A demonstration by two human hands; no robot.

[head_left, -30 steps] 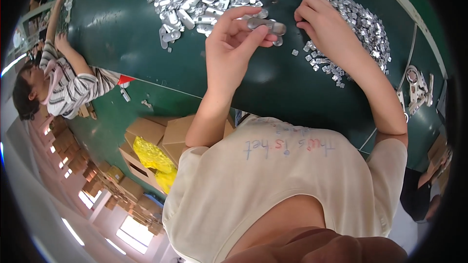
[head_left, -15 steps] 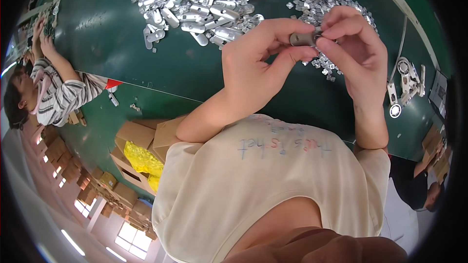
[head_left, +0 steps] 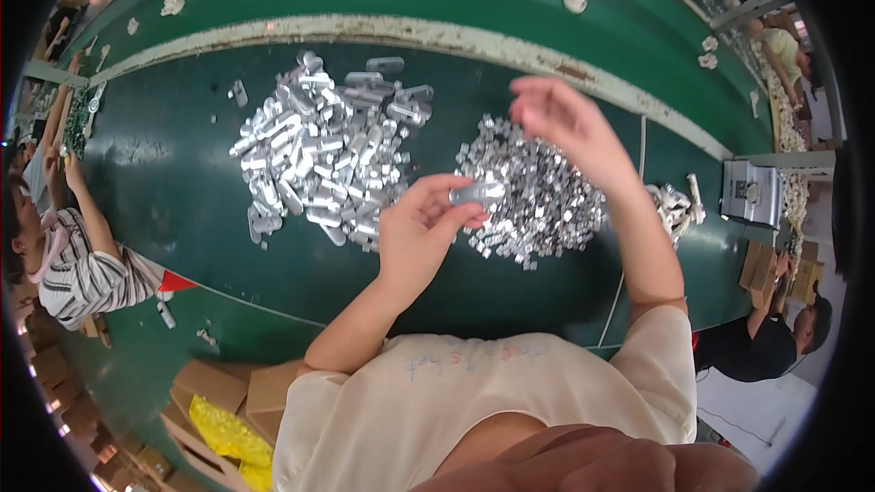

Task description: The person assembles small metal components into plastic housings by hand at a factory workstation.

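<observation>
Bare hands are spreading apart over the dark green table [head_left: 173, 191]: the left hand [head_left: 415, 228] is pinching a slim metal piece [head_left: 467, 193] between thumb and fingertips, while the right hand [head_left: 567, 123] is showing over the far edge of a heap of small metal bits [head_left: 538, 205], its fingers loosely bent and blurred, so whether they are gripping anything cannot be told. The held piece is pointing rightward, its free end appearing against the near-left side of that heap; such a light hold at one end is probably leaving the other end within reach of the right hand. A second heap, of long metal plates [head_left: 314, 150], is lying to the left, apart from the small bits, and this split is likely keeping each kind near its own hand. As for materials, the plates are gleaming silvery and smooth, long with rounded ends, some seemingly pierced by holes; the small bits are glinting in a grainier mass, chunky and squarish, too fine to tell singly. The held piece is looking greyer along its body and brighter at its tip. Farther right, pale jointed parts [head_left: 676, 211] are lying in a loose cluster, partly behind the right forearm, their outlines mixing rings and bars.
</observation>
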